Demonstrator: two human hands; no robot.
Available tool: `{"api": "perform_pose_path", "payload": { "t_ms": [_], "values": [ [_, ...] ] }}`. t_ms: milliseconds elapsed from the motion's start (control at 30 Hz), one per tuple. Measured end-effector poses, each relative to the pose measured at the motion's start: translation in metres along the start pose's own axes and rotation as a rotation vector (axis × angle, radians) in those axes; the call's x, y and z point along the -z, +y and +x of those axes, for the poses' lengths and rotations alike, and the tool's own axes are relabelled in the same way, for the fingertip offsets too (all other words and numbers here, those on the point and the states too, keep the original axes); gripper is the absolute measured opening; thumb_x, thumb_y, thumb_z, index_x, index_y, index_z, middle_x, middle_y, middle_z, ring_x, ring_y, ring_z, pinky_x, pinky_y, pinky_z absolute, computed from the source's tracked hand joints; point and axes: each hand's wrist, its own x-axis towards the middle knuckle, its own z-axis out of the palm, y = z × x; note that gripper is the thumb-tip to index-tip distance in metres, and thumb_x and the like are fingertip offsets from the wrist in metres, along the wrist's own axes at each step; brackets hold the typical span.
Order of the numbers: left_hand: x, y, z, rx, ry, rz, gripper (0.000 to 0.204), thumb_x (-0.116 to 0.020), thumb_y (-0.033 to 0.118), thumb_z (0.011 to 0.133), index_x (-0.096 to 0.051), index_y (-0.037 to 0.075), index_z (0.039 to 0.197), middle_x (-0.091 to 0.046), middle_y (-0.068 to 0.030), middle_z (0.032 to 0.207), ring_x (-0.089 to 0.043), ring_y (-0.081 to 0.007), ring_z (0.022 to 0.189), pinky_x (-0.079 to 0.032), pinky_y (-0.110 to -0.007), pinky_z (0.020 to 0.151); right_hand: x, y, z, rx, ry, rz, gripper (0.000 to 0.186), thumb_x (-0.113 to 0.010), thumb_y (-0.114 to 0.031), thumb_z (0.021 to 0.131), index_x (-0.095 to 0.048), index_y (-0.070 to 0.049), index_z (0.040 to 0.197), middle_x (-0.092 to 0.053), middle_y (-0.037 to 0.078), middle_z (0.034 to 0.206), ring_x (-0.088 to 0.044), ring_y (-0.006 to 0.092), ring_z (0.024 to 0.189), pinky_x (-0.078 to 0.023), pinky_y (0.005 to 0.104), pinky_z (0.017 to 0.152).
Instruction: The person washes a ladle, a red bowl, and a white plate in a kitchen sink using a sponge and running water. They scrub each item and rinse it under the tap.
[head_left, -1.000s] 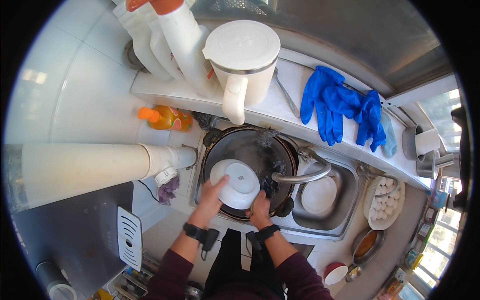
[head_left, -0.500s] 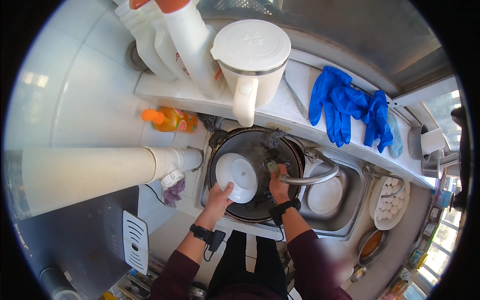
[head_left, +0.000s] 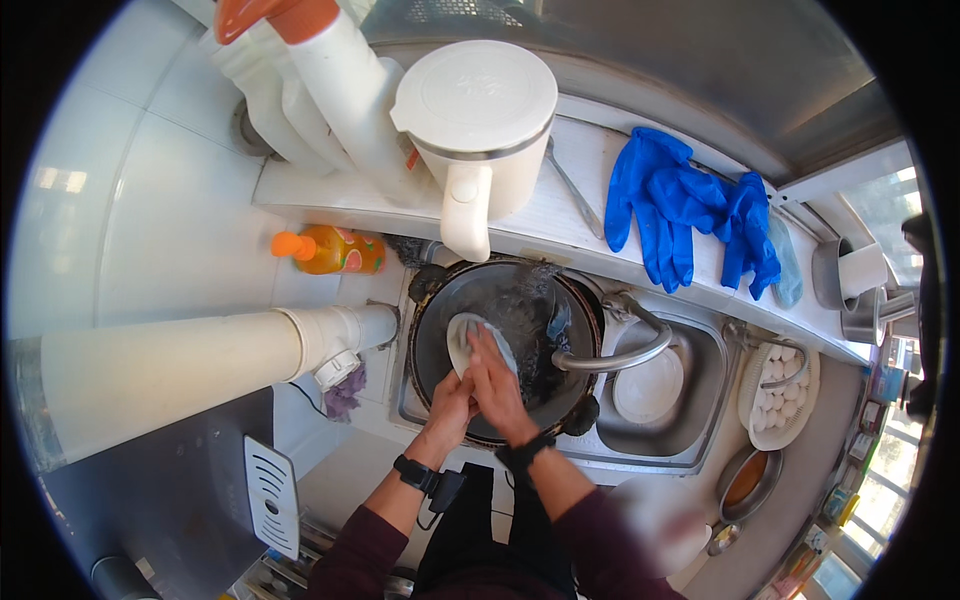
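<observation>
My left hand grips the near edge of a white plate, tilted over a large dark round basin. My right hand lies across the plate with its fingers stretched out, overlapping the left hand's fingertips. Whether anything sits beneath the right palm is hidden. Dark, rippled water fills the basin. A curved metal faucet reaches over the basin's right side, and a small bluish patch shows near its spout.
Right of the basin, a white dish rests in a steel sink. Eggs in a white basket and a metal bowl stand farther right. The back ledge holds a cream jug, a spray bottle and blue gloves.
My right hand has moved left from beneath the faucet, away from a small greenish thing, onto the plate. The plate has turned steeper, and the whole view has shifted slightly.
</observation>
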Motion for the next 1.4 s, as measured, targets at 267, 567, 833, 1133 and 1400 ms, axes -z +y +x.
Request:
{"api": "perform_pose_path", "payload": {
  "t_ms": [267, 567, 833, 1133, 1400],
  "values": [
    [-0.002, -0.006, -0.001, -0.107, -0.014, -0.094, 0.041, -0.053, 0.037, 0.112, -0.057, 0.007, 0.14, -0.068, -0.0073, 0.13, -0.067, -0.0207, 0.119, -0.056, -0.041, 0.101, 0.048, 0.007, -0.026, -0.493, -0.177, -0.191, 0.05, -0.041, -0.036, 0.113, -0.059, 0.002, 0.141, -0.065, 0.033, 0.132, -0.061, 0.0496, 0.124, -0.05, 0.0486, 0.103],
    [-0.005, -0.009, -0.004, -0.111, -0.009, -0.039, 0.04, -0.053, 0.033, 0.113, -0.057, 0.006, 0.142, -0.068, -0.008, 0.131, -0.068, -0.0209, 0.118, -0.057, -0.04, 0.101, 0.024, 0.028, 0.022, -0.291, -0.107, -0.17, 0.051, -0.04, -0.042, 0.113, -0.068, -0.001, 0.124, -0.069, 0.034, 0.11, -0.063, 0.053, 0.114, -0.052, 0.049, 0.092],
    [-0.013, -0.003, -0.001, -0.053, 0.052, -0.128, 0.034, -0.05, 0.027, 0.114, -0.061, 0.003, 0.135, -0.07, -0.0101, 0.125, -0.07, -0.0205, 0.11, -0.061, -0.038, 0.092, 0.039, -0.013, -0.073, -0.206, -0.009, -0.085, 0.046, -0.046, -0.028, 0.113, -0.061, 0.008, 0.138, -0.054, 0.033, 0.149, -0.045, 0.0463, 0.147, -0.038, 0.0457, 0.12],
    [-0.009, -0.022, -0.004, -0.109, -0.031, -0.017, 0.037, -0.049, 0.032, 0.114, -0.058, 0.007, 0.14, -0.069, -0.007, 0.126, -0.069, -0.0195, 0.113, -0.058, -0.039, 0.099, 0.027, 0.034, 0.026, -0.191, -0.11, -0.107, 0.051, -0.04, -0.036, 0.113, -0.063, 0.004, 0.136, -0.061, 0.034, 0.137, -0.058, 0.0499, 0.129, -0.047, 0.0482, 0.108],
    [-0.012, -0.019, -0.006, -0.103, 0.013, -0.068, 0.037, -0.051, 0.031, 0.114, -0.06, 0.006, 0.139, -0.069, -0.0083, 0.127, -0.069, -0.0201, 0.114, -0.058, -0.04, 0.099, 0.058, 0.015, -0.044, -0.375, -0.115, -0.202, 0.059, -0.04, -0.048, 0.112, -0.068, 0.003, 0.124, -0.071, 0.034, 0.106, -0.067, 0.0522, 0.104, -0.053, 0.0514, 0.088]
  ]
}}
